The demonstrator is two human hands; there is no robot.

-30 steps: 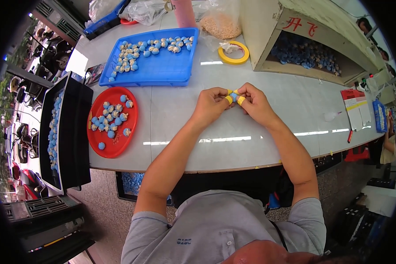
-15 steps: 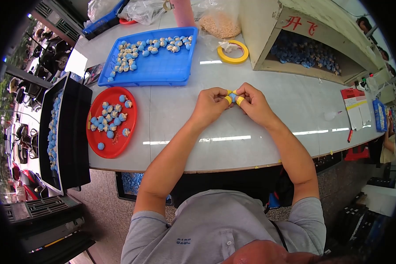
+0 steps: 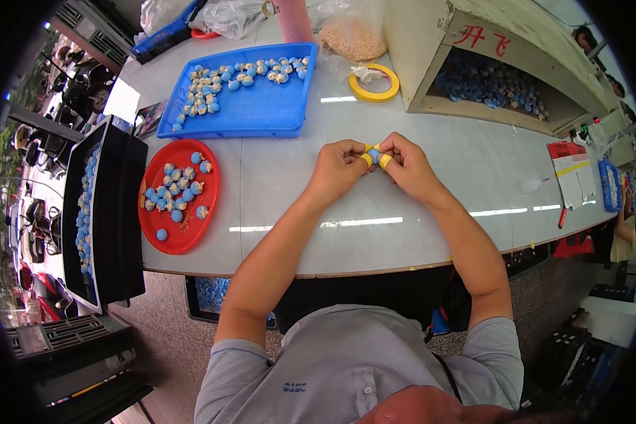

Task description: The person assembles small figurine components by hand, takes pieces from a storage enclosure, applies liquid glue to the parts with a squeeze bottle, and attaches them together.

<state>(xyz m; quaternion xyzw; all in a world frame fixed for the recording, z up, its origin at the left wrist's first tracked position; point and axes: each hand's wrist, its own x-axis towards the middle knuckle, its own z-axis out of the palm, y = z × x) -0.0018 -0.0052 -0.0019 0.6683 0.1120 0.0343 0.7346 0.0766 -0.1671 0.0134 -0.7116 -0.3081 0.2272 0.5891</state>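
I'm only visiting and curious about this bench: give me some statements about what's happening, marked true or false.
1. The left hand and right hand hold a small blue piece between them. True.
2. The round plate is green. False: the round plate is red.
3. Yellow wraps show on both hands. True.
4. The tape roll lies inside the blue tray. False: the yellow tape roll lies on the table, right of the blue tray.
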